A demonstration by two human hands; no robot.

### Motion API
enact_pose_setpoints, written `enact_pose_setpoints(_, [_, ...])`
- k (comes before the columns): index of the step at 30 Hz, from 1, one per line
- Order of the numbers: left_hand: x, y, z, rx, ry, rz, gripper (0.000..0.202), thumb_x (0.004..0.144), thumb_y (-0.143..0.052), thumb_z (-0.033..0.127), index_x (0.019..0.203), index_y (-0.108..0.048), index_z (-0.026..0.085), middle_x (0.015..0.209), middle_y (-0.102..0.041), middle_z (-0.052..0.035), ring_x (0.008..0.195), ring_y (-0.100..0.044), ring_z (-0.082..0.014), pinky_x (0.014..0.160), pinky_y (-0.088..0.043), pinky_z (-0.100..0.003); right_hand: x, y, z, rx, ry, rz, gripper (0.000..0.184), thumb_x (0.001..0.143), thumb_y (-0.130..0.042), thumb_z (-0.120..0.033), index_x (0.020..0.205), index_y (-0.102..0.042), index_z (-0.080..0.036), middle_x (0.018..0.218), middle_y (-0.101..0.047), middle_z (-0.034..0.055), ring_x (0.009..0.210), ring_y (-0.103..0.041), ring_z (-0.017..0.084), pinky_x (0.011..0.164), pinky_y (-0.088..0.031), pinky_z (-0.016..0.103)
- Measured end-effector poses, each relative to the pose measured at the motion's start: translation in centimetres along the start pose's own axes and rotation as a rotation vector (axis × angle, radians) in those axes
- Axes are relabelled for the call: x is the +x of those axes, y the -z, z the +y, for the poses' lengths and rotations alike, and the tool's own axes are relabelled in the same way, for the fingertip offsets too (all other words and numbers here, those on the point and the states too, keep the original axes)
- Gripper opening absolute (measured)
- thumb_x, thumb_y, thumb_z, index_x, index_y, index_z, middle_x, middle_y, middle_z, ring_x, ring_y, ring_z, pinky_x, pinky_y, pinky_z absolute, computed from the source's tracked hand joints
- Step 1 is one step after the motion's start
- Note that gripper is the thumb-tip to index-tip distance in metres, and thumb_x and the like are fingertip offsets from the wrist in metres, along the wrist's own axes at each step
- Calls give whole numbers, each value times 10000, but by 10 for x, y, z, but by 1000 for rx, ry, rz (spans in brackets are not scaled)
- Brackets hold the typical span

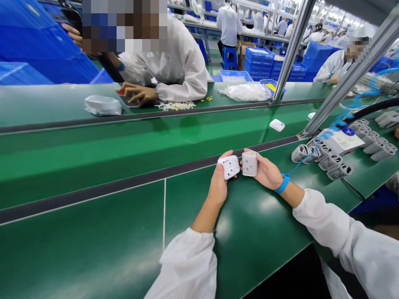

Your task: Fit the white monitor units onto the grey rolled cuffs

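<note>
My left hand (219, 185) is closed round a white plastic socket cover (231, 167) with small dark slots in its face. Just to the right, my right hand (268, 171) grips a light grey plastic housing (249, 164), squarish, with a few small openings. The two parts are side by side with a narrow gap, above the near edge of the belt. Fingers behind both parts are mostly hidden. A blue wrist strap (282, 184) circles my right wrist, and a coiled blue cord runs up from it.
Another white cover (277, 125) lies on the green conveyor belt (131, 151). Rows of grey housings (330, 162) stand on the bench at right, beside a white box (341, 140). A metal post (349, 70) rises there. Across the belt, a co-worker (183, 58) leans near small white-yellow parts (176, 106).
</note>
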State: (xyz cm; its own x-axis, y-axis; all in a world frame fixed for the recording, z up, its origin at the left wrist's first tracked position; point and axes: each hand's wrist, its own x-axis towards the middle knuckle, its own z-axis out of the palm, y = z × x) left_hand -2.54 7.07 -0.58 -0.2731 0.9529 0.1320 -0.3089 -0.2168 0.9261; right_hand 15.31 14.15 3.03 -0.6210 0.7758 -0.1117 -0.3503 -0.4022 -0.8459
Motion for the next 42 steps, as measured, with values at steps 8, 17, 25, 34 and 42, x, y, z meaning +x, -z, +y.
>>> enact_pose_setpoints(8, [-4, 3, 2, 136, -63, -41, 739, 1097, -405, 773, 1576, -621, 254, 1535, -683, -120, 1386, -668, -325, 1177, -537, -455, 0, 7, 2, -159, -1, -47, 593, 855, -937, -517, 1348, -731, -260, 1393, -756, 77, 1239, -720, 284, 1010, -640, 411])
enact_pose_setpoints(17, [-6, 3, 10, 372, -193, -31, 730, 1114, -401, 744, 1589, -627, 238, 1646, -604, -129, 1543, -543, -347, 1341, -352, -507, -1, 7, 4, -194, 16, -11, 539, 854, -954, -440, 1310, -735, -254, 1337, -780, 71, 1200, -735, 269, 990, -656, 402])
enact_pose_setpoints(25, [-9, 1, 16, 602, -323, -118, 712, 1154, -315, 681, 1666, -510, 226, 1595, -602, -172, 1494, -562, -330, 1284, -404, -524, 1, 9, 10, -259, 97, 11, 583, 763, -1010, -360, 1276, -758, -244, 1328, -781, 69, 1205, -740, 275, 1059, -627, 423])
enact_pose_setpoints(34, [-12, -1, 16, 786, -398, -152, 743, 1166, -282, 650, 1760, -325, 206, 1610, -542, -212, 1459, -553, -329, 1232, -436, -514, -1, 4, 15, -328, 166, 69, 593, 748, -1016, -387, 1244, -725, -243, 1308, -782, 72, 1210, -748, 280, 1128, -607, 460])
enact_pose_setpoints(42, [-13, -2, 18, 969, -428, -35, 822, 1140, -345, 670, 1700, -439, 75, 1449, -649, -255, 1284, -616, -374, 1125, -498, -552, -2, 8, 12, -540, 310, 52, 644, 845, -944, -433, 1424, -719, -263, 1454, -721, 106, 1341, -686, 316, 1169, -578, 488])
